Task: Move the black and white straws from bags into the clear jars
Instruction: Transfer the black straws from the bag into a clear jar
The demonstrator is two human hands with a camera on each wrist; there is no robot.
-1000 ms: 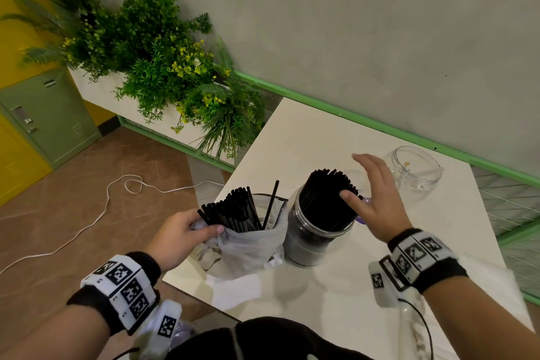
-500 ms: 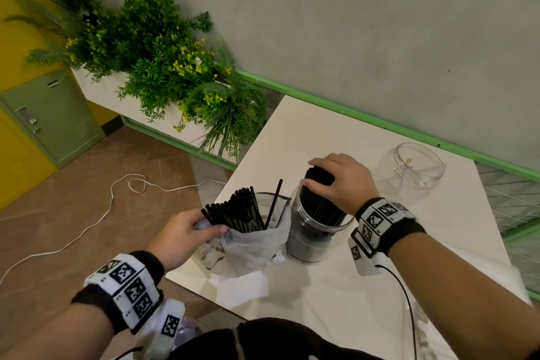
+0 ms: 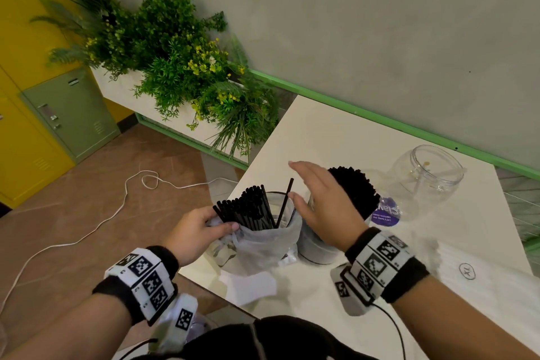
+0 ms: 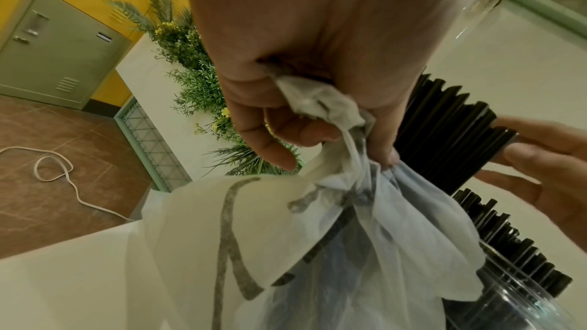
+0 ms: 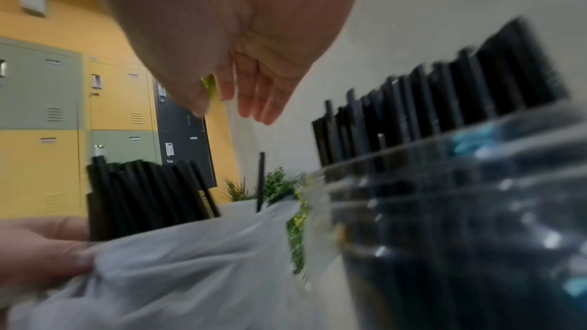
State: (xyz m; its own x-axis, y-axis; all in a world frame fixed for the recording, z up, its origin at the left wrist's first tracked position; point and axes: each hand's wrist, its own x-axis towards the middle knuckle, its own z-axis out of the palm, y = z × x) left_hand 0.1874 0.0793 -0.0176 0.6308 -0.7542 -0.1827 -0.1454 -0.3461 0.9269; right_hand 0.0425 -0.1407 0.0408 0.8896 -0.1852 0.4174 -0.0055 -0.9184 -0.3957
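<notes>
A thin white bag [image 3: 263, 245] of black straws [image 3: 248, 207] stands near the table's left edge. My left hand [image 3: 201, 231] grips its bunched rim; the left wrist view shows the fingers [image 4: 286, 132] curled round the bag [image 4: 333, 210]. Right beside it is a clear jar [image 3: 318, 248] packed with black straws [image 3: 356, 190]. My right hand [image 3: 318, 202] hovers flat and empty between bag and jar, fingers straight. In the right wrist view its fingers [image 5: 254, 94] hang above the bagged straws [image 5: 142, 190] and the jar [image 5: 460, 210]. No white straws show.
A second clear jar [image 3: 426, 178] with almost nothing in it stands at the back right, near a purple label [image 3: 385, 213]. The white table [image 3: 336, 140] ends at the left, next to a planter of greenery [image 3: 181, 67]. A white cable [image 3: 117, 207] lies on the floor.
My right hand pressed down on the straws in the full jar, then lifted off and swung left towards the bag, fingers spread flat. My left hand kept its hold on the bag.
</notes>
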